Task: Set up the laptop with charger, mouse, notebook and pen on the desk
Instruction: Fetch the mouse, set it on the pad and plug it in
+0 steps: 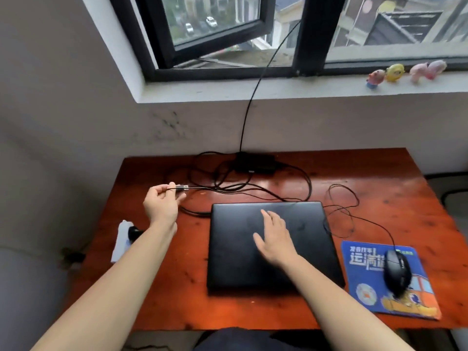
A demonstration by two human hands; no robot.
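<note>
A closed black laptop (238, 252) lies flat in the middle of the red-brown desk (162, 287). My right hand (274, 238) rests flat on its lid, fingers spread. My left hand (162, 203) hovers left of the laptop and pinches a thin cable just behind its silver USB plug (182, 187). A black mouse (397, 272) sits on a blue mouse pad (364, 282) to the right, its thin cable looping behind the laptop. The black charger brick (254, 163) lies at the desk's back edge among tangled cables. I see no notebook or pen.
A white power strip with a black plug (124, 239) sits at the desk's left edge. A cable (255, 92) runs up the wall to the open window. Small toy figures (405, 72) stand on the sill. The wall stands close on the left.
</note>
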